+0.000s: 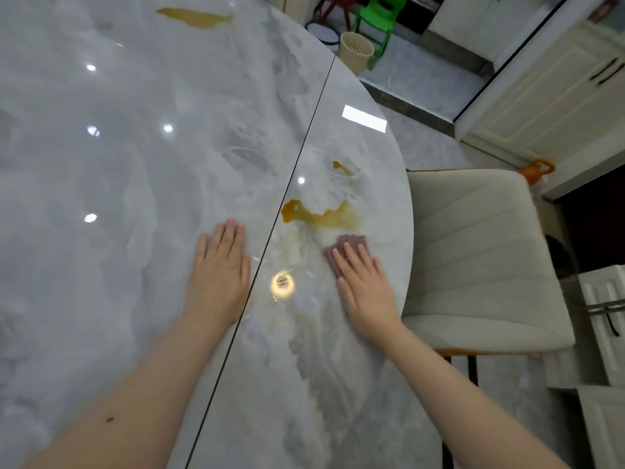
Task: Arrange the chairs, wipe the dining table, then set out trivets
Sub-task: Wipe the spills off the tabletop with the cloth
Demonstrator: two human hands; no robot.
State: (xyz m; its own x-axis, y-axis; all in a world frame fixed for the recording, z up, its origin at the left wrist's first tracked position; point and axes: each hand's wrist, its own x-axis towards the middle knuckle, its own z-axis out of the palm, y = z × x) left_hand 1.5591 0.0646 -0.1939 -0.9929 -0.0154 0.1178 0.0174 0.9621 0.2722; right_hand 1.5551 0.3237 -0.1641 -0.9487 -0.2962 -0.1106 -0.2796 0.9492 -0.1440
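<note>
Glossy grey marble dining table (135,164), amber spills (321,214) – mauve cloth (341,247) just beside, flat

Shiny grey and white table (135,164) with cloudy marble swirls and one thin dark line across. Yellow-brown spill (321,214) near the edge, another yellow smear (196,17) far off. Dull pinkish-purple cloth (345,245). Cream chair (480,252) with stitched lines. Bright green little chair (375,18). Cream cabinets (554,96) with black handles. Orange thing (537,169) on the floor.
</note>
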